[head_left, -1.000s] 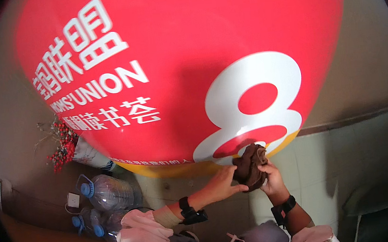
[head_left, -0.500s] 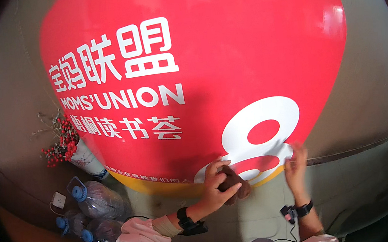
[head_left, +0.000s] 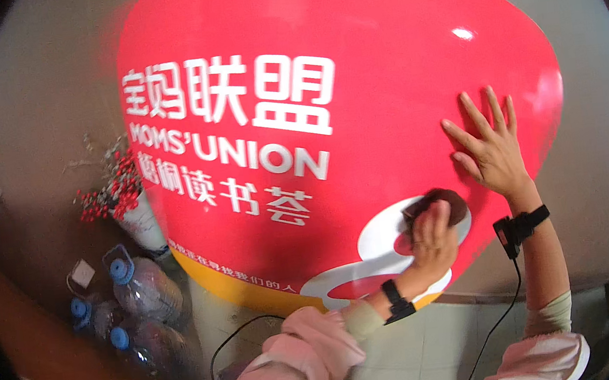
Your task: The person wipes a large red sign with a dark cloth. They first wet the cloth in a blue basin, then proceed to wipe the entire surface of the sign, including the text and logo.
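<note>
A large glossy red sign board [head_left: 399, 98] with white lettering and a yellow lower edge stands before me. My left hand [head_left: 435, 241], somewhat blurred, presses a dark brown cloth [head_left: 448, 203] against the board. The cloth covers part of a white rounded figure [head_left: 377, 233] near the lower right. Higher up and to the right, my right hand [head_left: 495, 151] lies on the red surface with its fingers spread, holding nothing. Black bands [head_left: 398, 302] are strapped round both wrists.
At the lower left, several big clear plastic bottles [head_left: 154, 295] with blue caps stand on the tiled floor [head_left: 389, 363]. Behind them a white vase [head_left: 143, 225] holds red berry sprigs [head_left: 115, 191]. A thin black cable [head_left: 507, 317] hangs from my right wristband.
My left hand has moved up and right, bringing the cloth from the board's lower edge onto the white figure. My right hand has risen from the lower edge to lie flat on the board.
</note>
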A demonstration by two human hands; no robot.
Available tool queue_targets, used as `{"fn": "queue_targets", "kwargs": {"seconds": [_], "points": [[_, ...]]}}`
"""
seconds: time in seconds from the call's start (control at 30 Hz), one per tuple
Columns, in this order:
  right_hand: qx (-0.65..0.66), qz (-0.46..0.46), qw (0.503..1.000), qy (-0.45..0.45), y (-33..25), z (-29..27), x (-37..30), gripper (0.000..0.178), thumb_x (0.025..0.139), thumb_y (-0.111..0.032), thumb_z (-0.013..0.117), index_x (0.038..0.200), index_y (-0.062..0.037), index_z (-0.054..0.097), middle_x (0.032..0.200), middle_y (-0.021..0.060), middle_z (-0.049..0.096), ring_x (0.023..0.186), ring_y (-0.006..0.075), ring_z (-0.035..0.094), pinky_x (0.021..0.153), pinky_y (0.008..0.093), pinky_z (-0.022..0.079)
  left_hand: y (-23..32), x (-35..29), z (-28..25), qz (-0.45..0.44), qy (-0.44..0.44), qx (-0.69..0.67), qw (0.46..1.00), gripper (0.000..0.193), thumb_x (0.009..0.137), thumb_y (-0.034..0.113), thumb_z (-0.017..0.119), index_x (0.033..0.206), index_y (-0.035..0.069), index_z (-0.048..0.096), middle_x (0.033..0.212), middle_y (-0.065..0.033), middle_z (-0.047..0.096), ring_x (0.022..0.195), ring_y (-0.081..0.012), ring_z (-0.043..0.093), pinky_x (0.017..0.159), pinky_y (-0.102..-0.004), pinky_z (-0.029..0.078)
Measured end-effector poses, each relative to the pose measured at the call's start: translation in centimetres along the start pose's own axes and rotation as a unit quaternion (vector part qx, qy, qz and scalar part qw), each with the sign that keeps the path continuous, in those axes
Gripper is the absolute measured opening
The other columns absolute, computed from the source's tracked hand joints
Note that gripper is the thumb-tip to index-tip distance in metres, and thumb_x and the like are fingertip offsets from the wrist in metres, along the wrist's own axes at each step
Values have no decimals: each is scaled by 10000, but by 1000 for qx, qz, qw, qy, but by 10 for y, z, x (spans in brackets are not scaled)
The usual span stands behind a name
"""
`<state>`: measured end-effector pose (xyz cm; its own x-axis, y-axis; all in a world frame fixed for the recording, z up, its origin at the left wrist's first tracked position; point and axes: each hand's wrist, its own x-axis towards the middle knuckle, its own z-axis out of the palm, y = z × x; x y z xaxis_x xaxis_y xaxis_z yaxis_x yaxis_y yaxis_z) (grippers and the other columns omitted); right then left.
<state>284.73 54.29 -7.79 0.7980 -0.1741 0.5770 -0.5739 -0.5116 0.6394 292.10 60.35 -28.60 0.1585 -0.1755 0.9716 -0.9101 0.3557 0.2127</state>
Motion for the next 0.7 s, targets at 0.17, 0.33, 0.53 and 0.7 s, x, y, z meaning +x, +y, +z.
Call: {"fn": "queue_targets", "kwargs": {"seconds": [0.17,0.33,0.53,0.7], "points": [[-36,-13,999,33,-11,-9,1,550,907,-507,511,1410,-287,491,1590,84,232,1471,405,101,1159,614,3,-2,-9,27,119,-51,53,990,322,873,205,542,1135,63,664,1512,-32,375,1397,-246,269,1140,-436,194],[-89,-3,995,37,-24,-27,-5,687,862,-656,460,1420,-256,476,1593,96,221,1474,405,86,1156,615,-12,-37,-6,-3,202,-60,37,977,375,891,246,544,1201,51,622,1512,-43,377,1389,-236,289,1156,-430,161],[-160,-21,986,51,-38,-54,-7,836,804,-761,415,1430,-209,460,1597,132,190,1475,414,63,1153,622,-25,-94,4,-65,222,-77,56,970,351,895,262,545,1173,63,627,1496,-52,394,1369,-241,322,1144,-438,197],[-212,-43,975,54,-44,-65,-4,894,799,-804,350,1459,-204,408,1604,136,153,1476,412,40,1156,625,-26,-173,22,-116,214,-39,69,974,173,883,242,585,933,118,695,1498,-106,385,1386,-275,326,1163,-456,188]]}}
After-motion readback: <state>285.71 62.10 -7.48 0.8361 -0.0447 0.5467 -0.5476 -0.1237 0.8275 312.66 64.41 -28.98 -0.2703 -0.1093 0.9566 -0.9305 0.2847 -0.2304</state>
